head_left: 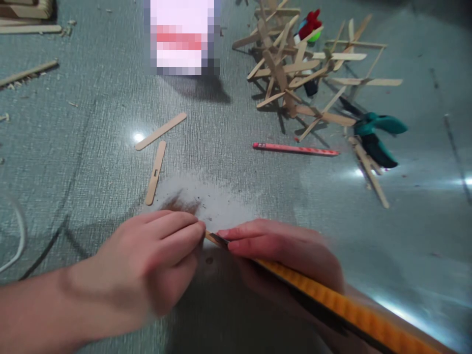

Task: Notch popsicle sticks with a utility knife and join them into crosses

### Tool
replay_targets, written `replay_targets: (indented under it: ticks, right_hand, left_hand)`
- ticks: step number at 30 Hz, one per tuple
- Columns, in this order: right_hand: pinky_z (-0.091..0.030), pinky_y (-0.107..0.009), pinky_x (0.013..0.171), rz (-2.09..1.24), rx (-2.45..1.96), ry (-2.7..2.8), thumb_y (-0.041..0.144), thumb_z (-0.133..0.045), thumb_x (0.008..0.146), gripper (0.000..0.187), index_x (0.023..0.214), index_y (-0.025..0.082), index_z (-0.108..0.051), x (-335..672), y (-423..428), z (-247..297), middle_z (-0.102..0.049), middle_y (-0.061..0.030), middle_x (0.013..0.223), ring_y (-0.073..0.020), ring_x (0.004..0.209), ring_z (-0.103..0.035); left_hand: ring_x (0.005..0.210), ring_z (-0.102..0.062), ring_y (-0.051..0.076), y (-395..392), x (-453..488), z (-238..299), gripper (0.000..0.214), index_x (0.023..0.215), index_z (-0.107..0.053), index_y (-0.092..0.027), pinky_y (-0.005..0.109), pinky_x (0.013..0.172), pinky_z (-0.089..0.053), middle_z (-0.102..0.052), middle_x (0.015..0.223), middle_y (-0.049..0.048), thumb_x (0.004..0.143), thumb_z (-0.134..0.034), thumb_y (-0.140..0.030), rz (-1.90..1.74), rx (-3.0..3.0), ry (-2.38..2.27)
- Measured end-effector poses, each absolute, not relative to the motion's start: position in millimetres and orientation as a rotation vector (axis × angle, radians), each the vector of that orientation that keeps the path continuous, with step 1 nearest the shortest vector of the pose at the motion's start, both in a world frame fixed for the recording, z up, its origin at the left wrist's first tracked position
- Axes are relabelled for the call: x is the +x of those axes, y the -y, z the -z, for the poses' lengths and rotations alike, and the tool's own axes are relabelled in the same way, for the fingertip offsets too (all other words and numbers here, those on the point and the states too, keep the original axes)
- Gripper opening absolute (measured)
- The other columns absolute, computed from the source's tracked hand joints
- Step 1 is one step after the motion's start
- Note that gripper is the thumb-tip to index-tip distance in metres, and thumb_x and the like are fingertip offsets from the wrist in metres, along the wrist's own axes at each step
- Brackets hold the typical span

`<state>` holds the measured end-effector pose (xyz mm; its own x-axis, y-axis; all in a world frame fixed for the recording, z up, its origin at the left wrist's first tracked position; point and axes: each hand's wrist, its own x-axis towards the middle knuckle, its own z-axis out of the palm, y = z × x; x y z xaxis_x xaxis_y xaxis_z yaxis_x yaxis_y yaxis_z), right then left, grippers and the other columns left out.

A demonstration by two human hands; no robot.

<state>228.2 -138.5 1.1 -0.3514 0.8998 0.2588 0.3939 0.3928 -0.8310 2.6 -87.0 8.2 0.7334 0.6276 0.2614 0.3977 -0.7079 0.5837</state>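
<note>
My left hand [155, 258] is closed in a pinch at the bottom centre, its fingertips pressed on one end of a small wooden stick [211, 238] that is mostly hidden. My right hand [283, 250] is wrapped round an orange utility knife [332, 300]. The knife's dark blade tip [220, 240] meets the stick right between the two hands. Pale dust and brown shavings [191, 199] lie on the grey surface just beyond my fingers.
Two loose craft sticks [157, 147] lie left of centre. A red pencil [295, 149] sits to the right, with teal pliers [376, 135] and a glued stick structure [295, 64] behind it. A white container [182, 37] stands at the top. More sticks [27, 73] rest far left.
</note>
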Motion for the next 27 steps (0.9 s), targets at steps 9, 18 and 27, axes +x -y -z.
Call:
replay_targets:
  ticks: [9, 18, 27]
  right_hand:
    - [-0.062, -0.022, 0.077, -0.935, -1.117, 2.058, 0.013, -0.068, 0.092, 0.009, 0.099, 0.019, -0.07, 231.2, 133.8, -10.9, -0.077, -0.0063, 0.103, -0.0162, 0.089, -0.076]
    - [-0.063, -0.024, 0.072, -0.875, -1.106, 2.016, 0.016, -0.065, 0.094, 0.01, 0.1, 0.021, -0.071, 234.6, 138.8, -3.1, -0.078, -0.006, 0.099, -0.0172, 0.085, -0.077]
    - [-0.065, -0.026, 0.074, -0.903, -1.115, 1.977, 0.016, -0.068, 0.091, 0.01, 0.1, 0.021, -0.071, 232.2, 134.7, -7.9, -0.079, -0.0061, 0.098, -0.0189, 0.085, -0.078]
  left_hand:
    - [0.063, -0.065, 0.016, 90.4, 3.3, -10.0, 0.03, 0.078, -0.063, -0.017, 0.028, 0.058, -0.058, -0.073, 0.08, 0.0053, 0.097, -0.042, -0.012, -0.625, 2.491, -0.813]
    - [0.063, -0.067, 0.017, 94.1, 4.3, -7.1, 0.031, 0.075, -0.064, -0.018, 0.029, 0.06, -0.06, -0.071, 0.073, 0.0032, 0.097, -0.043, -0.013, -0.62, 2.456, -0.895]
    - [0.059, -0.064, 0.017, 92.8, 6.6, -5.6, 0.031, 0.073, -0.063, -0.017, 0.029, 0.053, -0.056, -0.07, 0.074, 0.0051, 0.095, -0.042, -0.011, -0.653, 2.451, -0.868]
